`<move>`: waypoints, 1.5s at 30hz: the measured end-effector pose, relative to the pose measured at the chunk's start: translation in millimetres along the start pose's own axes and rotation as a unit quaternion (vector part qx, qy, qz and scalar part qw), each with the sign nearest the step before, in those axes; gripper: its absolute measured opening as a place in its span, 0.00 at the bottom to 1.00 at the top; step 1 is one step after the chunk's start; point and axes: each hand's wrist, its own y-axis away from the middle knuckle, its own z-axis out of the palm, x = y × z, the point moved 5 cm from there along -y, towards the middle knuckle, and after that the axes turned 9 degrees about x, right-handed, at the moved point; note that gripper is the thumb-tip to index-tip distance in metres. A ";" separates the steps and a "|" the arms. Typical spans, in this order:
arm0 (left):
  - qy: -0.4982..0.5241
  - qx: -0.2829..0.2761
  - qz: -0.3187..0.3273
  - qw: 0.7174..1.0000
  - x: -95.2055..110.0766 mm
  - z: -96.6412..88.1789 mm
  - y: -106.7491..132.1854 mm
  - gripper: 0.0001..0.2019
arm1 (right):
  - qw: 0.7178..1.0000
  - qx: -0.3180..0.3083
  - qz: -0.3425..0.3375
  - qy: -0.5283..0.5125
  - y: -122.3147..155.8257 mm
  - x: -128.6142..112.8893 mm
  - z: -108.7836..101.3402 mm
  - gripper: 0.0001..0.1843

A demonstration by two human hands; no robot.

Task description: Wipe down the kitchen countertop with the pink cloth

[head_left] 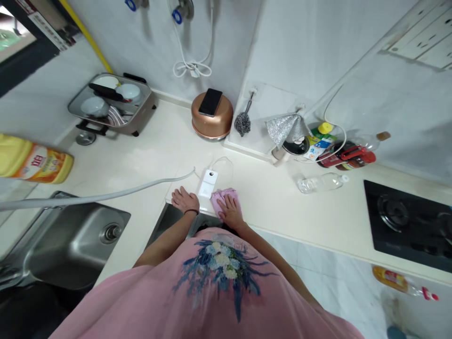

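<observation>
My right hand (231,212) is on a folded pink cloth (219,194) near the counter's front edge, its fingers over the top and holding it against the surface. Just to the left, my left hand (185,200) rests palm down on the counter (271,197), fingers stretched out and nothing in them. Between the hands lies a small white box-shaped device (208,183) with a dark round spot and a thin white cord. A grey hose (141,188) runs in from the left and ends close to it.
A steel sink (76,245) is at left, near a yellow detergent jug (42,162). Along the back stand an electric pan (139,115) with bowls and a copper pot (213,122) topped by a phone (211,102). A clear bottle (319,182) lies near the black stove (409,226).
</observation>
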 end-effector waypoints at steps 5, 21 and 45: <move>0.003 -0.007 -0.003 1.000 1.5 -1.3 0.1 0.31 | 0.984 0.038 0.167 0.043 31.4 93.2 -26.5 0.33; 0.130 0.046 0.032 0.990 81.1 -58.1 -126.4 0.30 | 0.933 0.073 0.349 0.043 -10.5 208.1 -57.5 0.40; 0.003 -0.017 0.170 0.985 398.6 -34.6 -273.5 0.41 | 0.930 0.070 0.355 0.066 -13.9 202.5 -52.9 0.40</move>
